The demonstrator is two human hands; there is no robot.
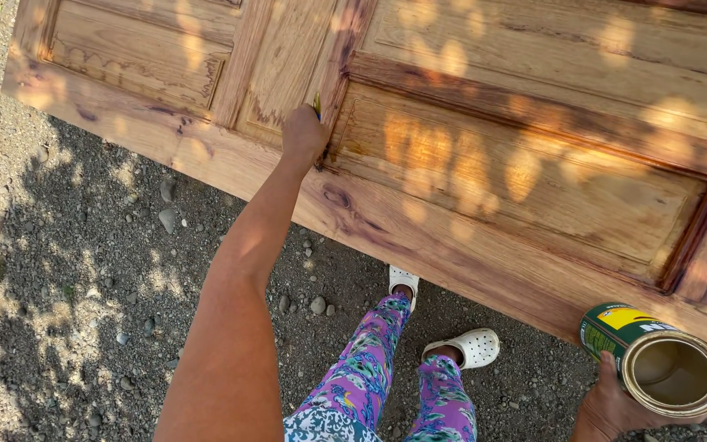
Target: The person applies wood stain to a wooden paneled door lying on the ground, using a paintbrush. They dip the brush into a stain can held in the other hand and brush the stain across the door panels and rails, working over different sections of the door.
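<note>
A large wooden door (484, 155) with raised panels lies flat across the upper part of the frame, its near edge running diagonally from upper left to lower right. Its surface looks glossy and reddish-brown, dappled with sunlight. Below that edge, gravel ground (83, 270) opens wide on the left of the frame. The left hand (304, 135), at upper centre, has its grip clenched around a thin tool (317, 105), only its tip visible, pressed at a panel groove. The right hand (611, 401), at lower right, grasps an open green and yellow can (656, 360), tilted, just beside the door's edge. White clogs (472, 345) stand near that edge.
</note>
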